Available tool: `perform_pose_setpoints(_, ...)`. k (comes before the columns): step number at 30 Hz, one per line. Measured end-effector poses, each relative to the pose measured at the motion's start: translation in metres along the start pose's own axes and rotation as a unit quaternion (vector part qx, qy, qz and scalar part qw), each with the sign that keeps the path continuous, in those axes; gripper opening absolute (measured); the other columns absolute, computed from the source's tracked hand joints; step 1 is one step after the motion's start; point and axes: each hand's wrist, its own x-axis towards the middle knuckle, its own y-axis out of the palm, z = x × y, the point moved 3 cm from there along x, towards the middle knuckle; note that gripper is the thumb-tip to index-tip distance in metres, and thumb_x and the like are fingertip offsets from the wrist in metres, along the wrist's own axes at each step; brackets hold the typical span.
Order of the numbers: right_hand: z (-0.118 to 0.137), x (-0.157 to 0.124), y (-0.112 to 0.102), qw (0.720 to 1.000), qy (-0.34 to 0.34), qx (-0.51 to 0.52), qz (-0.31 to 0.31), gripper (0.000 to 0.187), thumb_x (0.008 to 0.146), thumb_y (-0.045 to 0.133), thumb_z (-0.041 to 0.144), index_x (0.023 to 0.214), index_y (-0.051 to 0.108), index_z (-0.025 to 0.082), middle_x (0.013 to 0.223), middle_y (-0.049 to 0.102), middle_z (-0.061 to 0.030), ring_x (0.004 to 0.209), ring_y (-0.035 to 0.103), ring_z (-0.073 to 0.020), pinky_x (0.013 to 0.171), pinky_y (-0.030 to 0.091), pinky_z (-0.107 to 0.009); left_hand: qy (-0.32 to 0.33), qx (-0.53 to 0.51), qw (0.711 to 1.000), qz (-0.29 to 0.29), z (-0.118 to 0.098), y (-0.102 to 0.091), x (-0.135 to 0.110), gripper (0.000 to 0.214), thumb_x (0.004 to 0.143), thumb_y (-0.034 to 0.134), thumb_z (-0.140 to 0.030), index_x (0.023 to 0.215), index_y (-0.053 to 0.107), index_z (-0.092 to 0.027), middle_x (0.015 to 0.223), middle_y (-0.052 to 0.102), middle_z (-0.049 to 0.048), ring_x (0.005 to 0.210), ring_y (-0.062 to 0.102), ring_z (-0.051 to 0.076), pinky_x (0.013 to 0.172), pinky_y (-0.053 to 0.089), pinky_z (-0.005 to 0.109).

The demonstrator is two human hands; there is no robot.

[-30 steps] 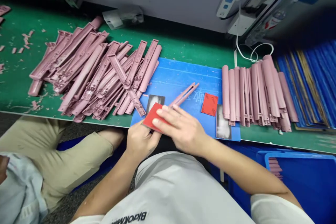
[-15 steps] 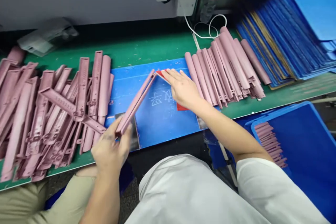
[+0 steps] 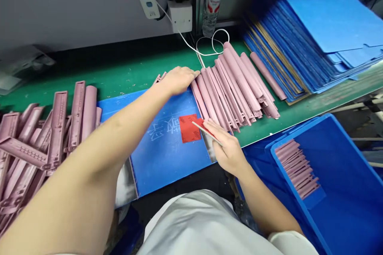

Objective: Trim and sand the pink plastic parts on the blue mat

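Note:
My left hand (image 3: 181, 79) reaches across the blue mat (image 3: 167, 167) to the left end of a row of long pink plastic parts (image 3: 230, 83). Its fingers are closed at the upper end of the leftmost pink part (image 3: 200, 101); the palm side is hidden. Behind that wrist, small pink ends (image 3: 160, 77) stick out, and I cannot tell what they belong to. My right hand (image 3: 226, 147) grips a thin flat pad (image 3: 206, 132) with a red face and a pale edge, tilted above the mat's right side. Beside the pad, a red square sheet (image 3: 190, 128) lies flat on the mat.
More pink parts (image 3: 56, 131) lie heaped on the left of the green table (image 3: 134, 73). Blue sheets (image 3: 299, 48) are stacked at the right. A blue bin (image 3: 347, 191) holding pink parts stands below the table edge. A bottle (image 3: 212, 6) and white cable stand behind.
My left hand has carried a pink part from the mat's left side to the row on the right. My right hand has drawn back toward me with the red-faced pad. The view has shifted right.

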Motion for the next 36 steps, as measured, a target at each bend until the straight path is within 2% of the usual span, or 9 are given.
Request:
perform_pose_setpoints(3, -0.002, -0.011, -0.02, 0.998, 0.049, 0.033, -0.019, 0.067, 0.103, 0.047, 0.005, 0.162, 0.061, 0.033, 0.162, 0.064, 0.0012, 0.154, 0.059, -0.0233, 0.136, 0.043, -0.047, 0.012, 0.039, 0.999, 0.029, 0.011, -0.026, -0.031, 0.031, 0.103, 0.056, -0.019, 0.122, 0.08, -0.015, 0.138, 0.073, 0.0135, 0.141, 0.055, 0.031, 0.128, 0.036, 0.052)
perform_pose_setpoints(8, 0.008, -0.007, -0.022, 0.998, 0.053, 0.034, -0.002, 0.063, 0.105, 0.047, 0.009, 0.159, 0.064, 0.036, 0.158, 0.068, 0.004, 0.148, 0.065, -0.0233, 0.132, 0.049, -0.046, -0.053, 0.027, 0.995, 0.086, 0.028, -0.065, -0.209, 0.043, 0.103, 0.062, -0.05, 0.124, 0.08, -0.016, 0.1, 0.08, 0.0031, 0.089, 0.072, 0.023, 0.092, 0.057, 0.037)
perform_pose_setpoints(11, 0.016, 0.012, 0.001, 0.999, -0.027, -0.036, 0.021, 0.066, 0.102, 0.045, 0.006, 0.161, 0.062, 0.032, 0.163, 0.063, 0.0015, 0.152, 0.061, -0.0232, 0.134, 0.046, -0.046, -0.191, -0.069, 0.979, 0.015, 0.007, -0.054, -0.322, 0.066, 0.098, 0.06, -0.075, 0.138, 0.073, -0.024, 0.081, 0.078, -0.0021, 0.066, 0.071, 0.02, 0.068, 0.052, 0.028)
perform_pose_setpoints(15, 0.015, 0.034, 0.048, 0.973, -0.103, -0.192, 0.073, 0.066, 0.098, 0.044, 0.004, 0.16, 0.062, 0.015, 0.165, 0.06, -0.0137, 0.157, 0.055, -0.031, 0.135, 0.042, -0.058, -0.313, -0.172, 0.923, -0.145, -0.052, -0.011, -0.406, 0.049, 0.098, 0.065, -0.059, 0.129, 0.07, -0.021, 0.093, 0.081, 0.0025, 0.073, 0.074, 0.02, 0.069, 0.054, 0.027)
perform_pose_setpoints(19, 0.037, 0.013, 0.101, 0.953, -0.104, -0.271, 0.088, 0.068, 0.096, 0.045, 0.003, 0.161, 0.061, 0.013, 0.16, 0.064, -0.0206, 0.153, 0.059, -0.0383, 0.128, 0.047, -0.07, -0.334, -0.188, 0.884, -0.269, -0.104, 0.018, -0.418, 0.038, 0.105, 0.063, -0.05, 0.124, 0.072, -0.018, 0.093, 0.084, 0.0031, 0.075, 0.078, 0.019, 0.073, 0.058, 0.025)
perform_pose_setpoints(23, 0.077, -0.025, 0.135, 0.938, -0.24, -0.21, 0.136, 0.073, 0.1, 0.046, 0.007, 0.171, 0.049, 0.027, 0.173, 0.052, -0.008, 0.165, 0.043, -0.0289, 0.138, 0.037, -0.058, -0.233, -0.07, 0.913, -0.328, -0.131, 0.022, -0.411, 0.038, 0.114, 0.053, -0.046, 0.123, 0.072, -0.013, 0.086, 0.084, 0.0056, 0.067, 0.079, 0.019, 0.068, 0.059, 0.025)
perform_pose_setpoints(29, 0.053, -0.006, 0.115, 0.95, -0.194, -0.216, 0.117, 0.08, 0.098, 0.036, 0.002, 0.174, 0.043, 0.026, 0.165, 0.062, -0.0092, 0.159, 0.053, -0.027, 0.135, 0.039, -0.062, -0.153, 0.037, 0.917, -0.366, -0.134, 0.018, -0.409, 0.034, 0.115, 0.054, -0.043, 0.123, 0.067, -0.012, 0.088, 0.085, 0.0084, 0.065, 0.08, 0.018, 0.067, 0.059, 0.025)
perform_pose_setpoints(33, 0.042, -0.009, 0.121, 0.922, -0.266, -0.205, 0.192, 0.078, 0.099, 0.043, 0.007, 0.174, 0.043, 0.03, 0.171, 0.055, -0.0047, 0.164, 0.045, -0.0233, 0.138, 0.036, -0.054, -0.153, 0.051, 0.914, -0.373, -0.135, 0.017, -0.406, 0.025, 0.116, 0.055, -0.037, 0.114, 0.067, -0.016, 0.077, 0.081, 0.0038, 0.053, 0.074, 0.016, 0.06, 0.055, 0.025)
perform_pose_setpoints(36, 0.026, 0.007, 0.119, 0.94, -0.173, -0.256, 0.144, 0.077, 0.097, 0.036, 0.002, 0.17, 0.05, 0.022, 0.164, 0.062, -0.0104, 0.159, 0.053, -0.0261, 0.136, 0.038, -0.061, -0.166, 0.064, 0.903, -0.392, -0.136, 0.017, -0.405, 0.021, 0.112, 0.063, -0.036, 0.116, 0.069, -0.016, 0.086, 0.085, 0.005, 0.059, 0.077, 0.017, 0.065, 0.057, 0.025)
